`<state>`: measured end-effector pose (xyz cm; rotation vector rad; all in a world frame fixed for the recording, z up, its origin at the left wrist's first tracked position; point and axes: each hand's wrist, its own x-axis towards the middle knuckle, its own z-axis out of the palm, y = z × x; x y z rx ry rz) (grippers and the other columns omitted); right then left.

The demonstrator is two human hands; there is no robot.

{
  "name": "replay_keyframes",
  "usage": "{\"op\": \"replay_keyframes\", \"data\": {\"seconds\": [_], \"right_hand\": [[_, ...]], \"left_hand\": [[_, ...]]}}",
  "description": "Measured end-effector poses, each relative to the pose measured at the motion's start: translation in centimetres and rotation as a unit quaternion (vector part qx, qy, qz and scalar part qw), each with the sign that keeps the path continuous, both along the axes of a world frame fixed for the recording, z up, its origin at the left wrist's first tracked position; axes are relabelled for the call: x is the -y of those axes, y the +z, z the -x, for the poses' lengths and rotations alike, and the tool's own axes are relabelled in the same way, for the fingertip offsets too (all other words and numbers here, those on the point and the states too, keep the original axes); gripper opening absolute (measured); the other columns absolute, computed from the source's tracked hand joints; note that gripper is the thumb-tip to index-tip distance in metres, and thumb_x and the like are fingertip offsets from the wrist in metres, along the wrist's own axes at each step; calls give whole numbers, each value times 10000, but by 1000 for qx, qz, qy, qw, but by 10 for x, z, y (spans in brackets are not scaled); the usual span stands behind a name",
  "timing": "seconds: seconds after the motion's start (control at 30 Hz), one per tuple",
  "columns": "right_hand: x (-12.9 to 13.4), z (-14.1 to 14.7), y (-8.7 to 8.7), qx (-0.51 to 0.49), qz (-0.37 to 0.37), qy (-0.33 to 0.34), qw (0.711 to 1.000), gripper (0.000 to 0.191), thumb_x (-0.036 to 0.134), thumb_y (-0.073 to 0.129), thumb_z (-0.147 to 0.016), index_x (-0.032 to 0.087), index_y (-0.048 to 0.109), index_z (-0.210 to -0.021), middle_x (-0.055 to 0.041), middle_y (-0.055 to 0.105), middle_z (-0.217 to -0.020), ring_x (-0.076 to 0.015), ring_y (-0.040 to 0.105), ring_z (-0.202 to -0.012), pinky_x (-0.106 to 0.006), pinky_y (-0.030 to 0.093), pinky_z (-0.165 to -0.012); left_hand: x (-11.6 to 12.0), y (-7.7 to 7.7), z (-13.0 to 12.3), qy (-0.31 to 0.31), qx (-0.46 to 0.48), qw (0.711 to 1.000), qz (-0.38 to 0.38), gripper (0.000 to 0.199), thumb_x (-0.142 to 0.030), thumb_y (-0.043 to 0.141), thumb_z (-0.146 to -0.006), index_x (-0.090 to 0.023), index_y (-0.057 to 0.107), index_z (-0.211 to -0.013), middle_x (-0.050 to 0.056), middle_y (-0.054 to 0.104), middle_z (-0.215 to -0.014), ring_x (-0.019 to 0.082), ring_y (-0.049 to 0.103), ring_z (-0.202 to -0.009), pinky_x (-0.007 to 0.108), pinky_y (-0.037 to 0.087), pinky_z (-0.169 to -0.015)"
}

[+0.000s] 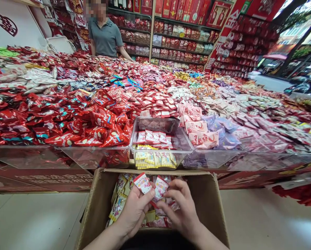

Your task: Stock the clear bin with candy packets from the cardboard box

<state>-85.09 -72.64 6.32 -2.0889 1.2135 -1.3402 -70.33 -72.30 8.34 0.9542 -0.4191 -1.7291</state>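
Note:
Over an open cardboard box, my left hand pinches a small white-and-pink candy packet with a cartoon cat print and red edges. A second candy packet of the same kind is fanned out beside it, between my two hands; its grip is partly hidden. Close at its right side is my right hand, fingers curled but apart. Beneath both hands, the box holds yellow-edged packets at the left and pink ones lower down.
Ahead stands a clear plastic bin with red-edged packets behind yellow-edged packets. Red snack bags heap up on its left, pink packets on its right. Behind the display stands a person in a grey shirt, before stocked shelves.

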Motion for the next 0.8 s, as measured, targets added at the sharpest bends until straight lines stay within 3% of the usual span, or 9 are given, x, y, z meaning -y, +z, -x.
{"op": "replay_keyframes", "data": {"seconds": [0.1,0.2,0.37,0.47,0.6,0.7,0.8], "right_hand": [[-4,-2,5,-155,100,-2,983,377,278,626,-720,158,511,-1058,-167,441,-1162,-237,494,-1013,-369,487,-804],[-3,-6,15,-247,138,37,958,424,272,591,-751,116,466,-1125,-197,495,-1149,-259,496,-1033,-385,489,-806],[1,1,38,-270,179,115,939,384,143,523,-764,89,436,-1134,-189,547,-1112,-222,497,-1068,-302,475,-839],[19,12,70,-256,177,94,946,376,153,494,-776,134,416,-1144,-155,541,-1135,-204,483,-1090,-311,446,-869],[81,11,122,-327,116,-14,938,229,205,431,-804,148,468,-1023,-129,597,-1029,-210,574,-924,-318,460,-753],[136,-7,139,-487,18,-38,872,206,172,407,-793,124,485,-978,-101,639,-836,-219,608,-770,-299,452,-649],[176,-27,128,-612,-23,-12,791,246,129,392,-794,102,485,-1019,-129,644,-828,-239,615,-779,-300,446,-639]], "left_hand": [[-2,-1,-1,-16,17,1000,18,312,-195,685,-668,-181,539,-944,42,644,-946,199,578,-937,296,437,-830],[-4,-2,-1,18,55,998,34,347,-229,704,-644,-193,550,-954,34,645,-968,204,551,-990,305,392,-892],[-10,5,-7,36,18,999,33,365,-307,707,-635,-207,560,-953,15,645,-894,190,580,-885,285,451,-786],[-10,10,-13,47,12,997,59,287,-339,673,-671,-211,550,-896,-3,615,-789,182,590,-773,261,480,-612],[-8,9,-17,28,56,996,64,272,-319,663,-675,-189,537,-878,6,595,-759,181,593,-708,240,457,-517],[-9,5,-17,9,71,996,61,274,-322,653,-679,-173,535,-876,17,595,-755,178,592,-697,232,443,-505],[-11,1,-17,-6,81,994,67,297,-352,662,-666,-172,539,-867,16,597,-747,182,598,-696,231,437,-502]]}}
